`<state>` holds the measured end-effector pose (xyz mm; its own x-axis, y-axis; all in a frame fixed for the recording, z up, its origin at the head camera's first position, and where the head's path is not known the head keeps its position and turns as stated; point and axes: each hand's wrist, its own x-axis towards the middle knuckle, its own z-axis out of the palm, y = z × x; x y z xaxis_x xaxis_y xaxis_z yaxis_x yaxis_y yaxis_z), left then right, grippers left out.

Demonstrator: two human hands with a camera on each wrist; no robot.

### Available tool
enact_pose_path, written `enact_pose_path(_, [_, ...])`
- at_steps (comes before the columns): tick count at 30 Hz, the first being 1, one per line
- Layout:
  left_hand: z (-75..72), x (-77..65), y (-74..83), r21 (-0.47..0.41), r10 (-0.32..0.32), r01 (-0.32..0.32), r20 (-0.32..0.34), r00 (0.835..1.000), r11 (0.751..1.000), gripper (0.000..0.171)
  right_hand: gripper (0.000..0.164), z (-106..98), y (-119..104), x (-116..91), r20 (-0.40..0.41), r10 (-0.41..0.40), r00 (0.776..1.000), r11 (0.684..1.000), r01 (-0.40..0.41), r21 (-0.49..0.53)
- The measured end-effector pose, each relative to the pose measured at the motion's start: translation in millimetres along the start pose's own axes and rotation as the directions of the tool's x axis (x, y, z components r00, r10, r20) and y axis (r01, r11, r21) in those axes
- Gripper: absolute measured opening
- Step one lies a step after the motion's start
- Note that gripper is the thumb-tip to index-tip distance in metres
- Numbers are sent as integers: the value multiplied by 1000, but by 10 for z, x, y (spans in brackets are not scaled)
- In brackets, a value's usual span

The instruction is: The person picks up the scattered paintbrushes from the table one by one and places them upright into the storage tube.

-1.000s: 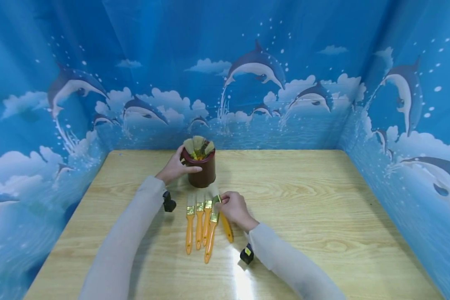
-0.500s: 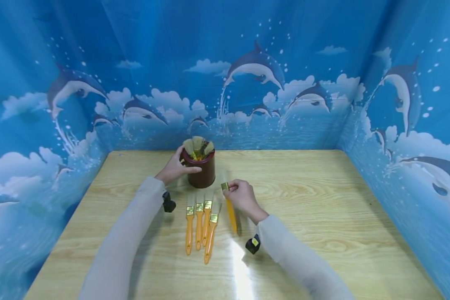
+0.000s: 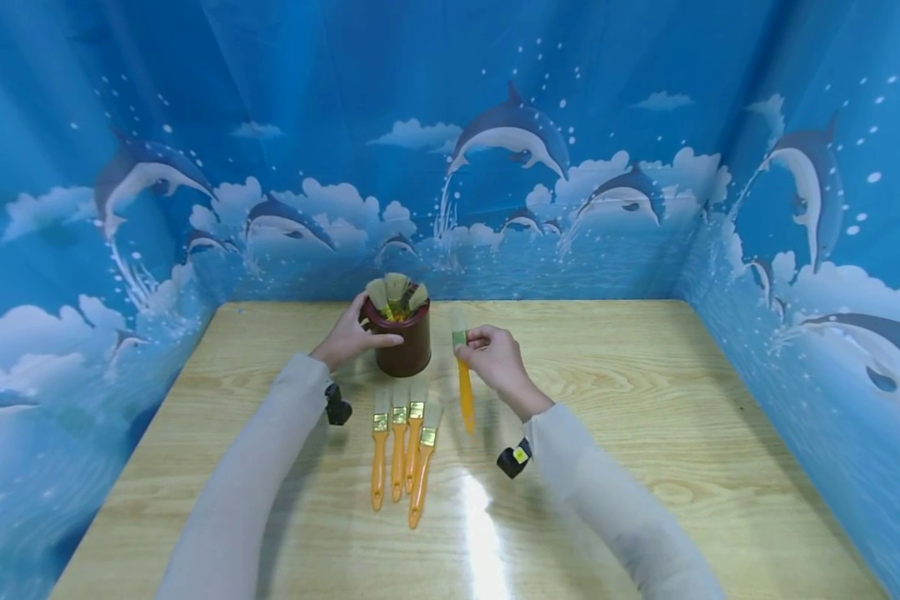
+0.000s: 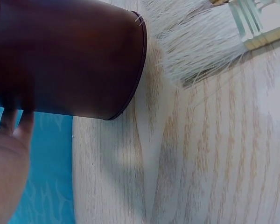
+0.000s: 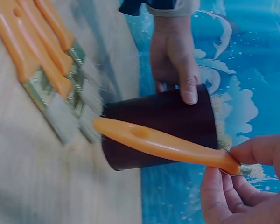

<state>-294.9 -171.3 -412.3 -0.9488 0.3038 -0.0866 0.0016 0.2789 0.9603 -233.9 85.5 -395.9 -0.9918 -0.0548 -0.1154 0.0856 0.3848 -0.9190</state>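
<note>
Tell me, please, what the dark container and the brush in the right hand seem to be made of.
Dark container: smooth red-brown surface with a soft sheen, perhaps lacquered wood or plastic. Held brush: orange handle, glossy highlights, likely plastic or painted wood; shiny golden band, probably metal.

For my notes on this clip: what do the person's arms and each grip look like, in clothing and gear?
The left sleeve and right sleeve are long, plain and pale grey. A small black left device and black right device, the latter with a yellow patch, sit by the cuffs. The left grip and right grip are ungloved hands.
</note>
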Motion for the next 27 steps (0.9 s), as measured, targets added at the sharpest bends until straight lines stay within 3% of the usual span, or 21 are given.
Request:
enact_pose_path(16, [0, 15, -13, 0, 1, -1, 3, 1000, 1000, 105, 27, -180, -450, 145, -13, -67, 998, 990, 68, 121])
enact_pose_path(21, [-15, 109, -145, -12, 6, -6, -1, 1000, 1000, 107, 29, -183, -632, 168, -40, -81, 996, 981, 87, 173])
enact_pose_path(27, [-23, 152, -253, 14, 18, -18, -23, 1000, 1000, 108, 29, -121, -783, 207, -101, -167, 981, 976, 179, 121])
